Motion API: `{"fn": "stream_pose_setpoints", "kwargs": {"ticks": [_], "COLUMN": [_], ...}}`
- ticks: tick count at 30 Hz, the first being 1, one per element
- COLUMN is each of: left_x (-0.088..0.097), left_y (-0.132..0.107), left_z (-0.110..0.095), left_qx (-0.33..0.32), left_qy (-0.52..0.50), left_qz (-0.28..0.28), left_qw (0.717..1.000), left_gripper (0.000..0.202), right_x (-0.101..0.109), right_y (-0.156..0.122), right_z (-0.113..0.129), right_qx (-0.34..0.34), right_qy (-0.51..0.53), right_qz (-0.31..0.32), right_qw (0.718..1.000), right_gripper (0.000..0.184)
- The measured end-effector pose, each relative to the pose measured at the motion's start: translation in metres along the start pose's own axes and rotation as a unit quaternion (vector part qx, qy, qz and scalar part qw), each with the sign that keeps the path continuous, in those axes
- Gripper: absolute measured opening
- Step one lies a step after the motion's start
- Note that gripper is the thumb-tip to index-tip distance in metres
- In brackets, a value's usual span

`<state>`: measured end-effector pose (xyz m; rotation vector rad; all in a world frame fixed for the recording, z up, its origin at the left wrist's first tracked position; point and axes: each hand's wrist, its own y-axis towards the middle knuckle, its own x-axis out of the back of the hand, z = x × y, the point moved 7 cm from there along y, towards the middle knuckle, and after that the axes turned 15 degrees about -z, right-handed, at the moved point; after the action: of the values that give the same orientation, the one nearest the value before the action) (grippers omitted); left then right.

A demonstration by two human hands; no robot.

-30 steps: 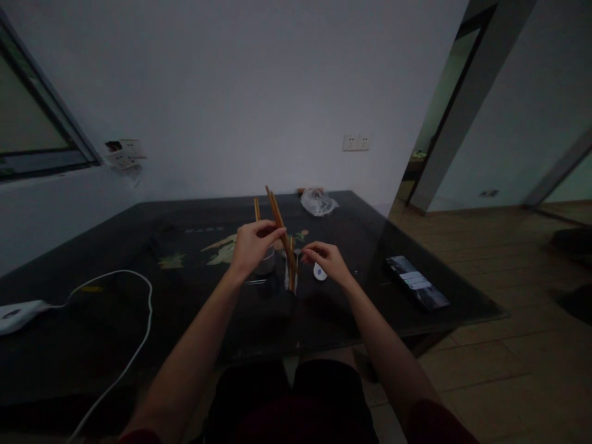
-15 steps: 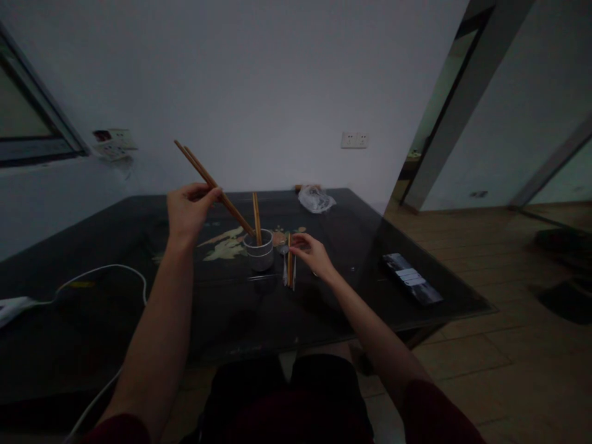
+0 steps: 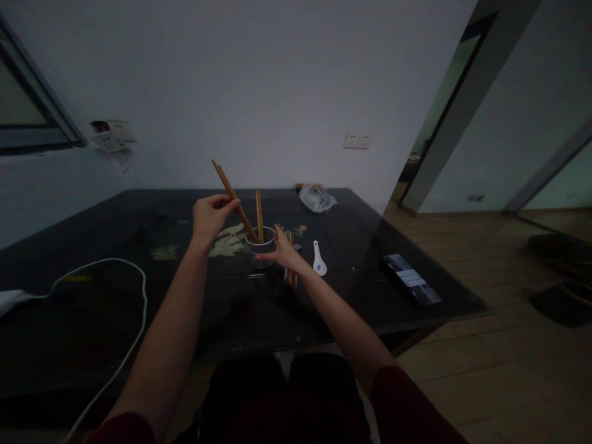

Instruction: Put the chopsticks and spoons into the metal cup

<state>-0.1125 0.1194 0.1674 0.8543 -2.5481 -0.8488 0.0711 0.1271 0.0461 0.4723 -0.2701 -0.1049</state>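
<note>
In the head view my left hand point(image 3: 213, 217) pinches a pair of wooden chopsticks point(image 3: 244, 218). They lean to the left, with their lower ends inside the metal-looking cup point(image 3: 259, 246). Another pair of chopsticks point(image 3: 259, 213) stands nearly upright in that cup. My right hand point(image 3: 283, 251) grips the cup from its right side, thumb across the front and fingers at the far rim. Partly hidden under my right wrist, more chopsticks point(image 3: 291, 277) lie on the table beside metal utensils that I cannot clearly make out. A white soup spoon point(image 3: 319, 261) lies to the right of them.
The dark glossy table point(image 3: 342, 308) meets the wall at the back. A crumpled plastic bag point(image 3: 317, 198) lies near the wall. On the right is a dark flat box point(image 3: 411, 279). At left a white cable point(image 3: 144, 296) curves from a white power strip point(image 3: 13, 300).
My right hand has left the chopsticks on the table and moved left onto the cup. My left hand has shifted right and lower, its chopsticks now steeper. The white spoon has come into view.
</note>
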Motion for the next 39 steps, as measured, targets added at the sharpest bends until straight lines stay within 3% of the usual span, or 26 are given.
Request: {"fn": "stream_pose_setpoints", "kwargs": {"ticks": [6,19,31,39], "left_x": [-0.009,-0.025,-0.043,-0.044], "left_y": [-0.001,-0.012,-0.025,-0.026], "left_z": [0.008,0.014,0.019,0.023], "left_qx": [-0.024,-0.03,-0.087,-0.074], "left_qy": [0.05,0.051,0.143,0.169], "left_qz": [0.014,0.076,0.115,0.127], "left_qw": [0.998,0.995,0.979,0.975], "left_gripper": [0.023,0.024,0.021,0.021], "right_x": [-0.005,-0.003,-0.001,-0.003], "right_y": [-0.003,-0.009,-0.009,-0.008], "right_z": [0.011,0.012,0.014,0.012], "right_qx": [-0.032,-0.034,-0.022,-0.009], "right_qy": [-0.045,-0.002,-0.001,0.032], "right_qz": [-0.006,-0.068,-0.068,-0.058], "right_qw": [0.998,0.997,0.997,0.998], "right_gripper": [0.115,0.087,0.084,0.083]}}
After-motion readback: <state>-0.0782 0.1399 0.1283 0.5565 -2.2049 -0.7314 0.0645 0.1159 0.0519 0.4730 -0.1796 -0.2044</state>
